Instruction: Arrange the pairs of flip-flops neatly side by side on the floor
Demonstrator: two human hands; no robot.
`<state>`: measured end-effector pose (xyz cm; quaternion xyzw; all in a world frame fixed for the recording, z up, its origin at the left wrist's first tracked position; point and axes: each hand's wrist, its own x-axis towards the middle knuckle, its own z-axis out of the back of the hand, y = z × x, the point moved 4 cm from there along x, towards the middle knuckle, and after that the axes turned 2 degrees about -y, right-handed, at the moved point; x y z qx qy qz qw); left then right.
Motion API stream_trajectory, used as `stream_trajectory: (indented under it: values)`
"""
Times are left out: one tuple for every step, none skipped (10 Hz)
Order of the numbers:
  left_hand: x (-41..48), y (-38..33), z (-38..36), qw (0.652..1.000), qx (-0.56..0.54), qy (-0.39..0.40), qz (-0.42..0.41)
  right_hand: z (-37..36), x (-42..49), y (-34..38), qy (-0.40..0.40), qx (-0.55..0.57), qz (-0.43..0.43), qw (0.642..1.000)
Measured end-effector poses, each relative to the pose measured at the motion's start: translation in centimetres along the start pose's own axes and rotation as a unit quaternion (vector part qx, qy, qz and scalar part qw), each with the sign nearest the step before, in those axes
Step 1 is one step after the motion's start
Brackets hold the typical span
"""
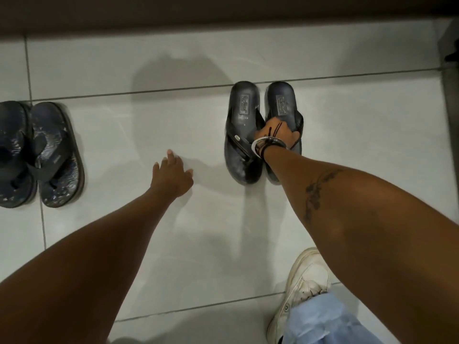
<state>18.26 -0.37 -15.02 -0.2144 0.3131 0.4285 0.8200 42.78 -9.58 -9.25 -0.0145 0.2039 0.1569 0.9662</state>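
A pair of black flip-flops stands side by side on the white tiled floor, heels pointing away from me. My right hand (pixel 275 131) is closed on the straps of the right flip-flop (pixel 282 100), touching the left flip-flop (pixel 242 127) of that pair too. My left hand (pixel 172 176) hovers open, fingers spread, over bare floor to the left of this pair. A second, dark patterned pair (pixel 41 155) lies side by side at the far left edge, partly cut off.
My white sneaker (pixel 301 289) and a light blue trouser leg (pixel 323 321) are at the bottom right. A dark wall base (pixel 198 13) runs along the top, and a dark vertical post (pixel 450 95) stands at the right edge. Bare tile lies between the two pairs.
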Motion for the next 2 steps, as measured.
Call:
stream_trajectory:
  values:
    - [0.1,0.6,0.1,1.0,-0.015,0.001,-0.007,-0.3,-0.3,0.3,-0.007,-0.011,0.007,1.0]
    - [-0.4,0.5,2.8,0.996,-0.055,-0.07,-0.009,0.5,-0.8,0.4,-0.04,-0.02,0.016,0.999]
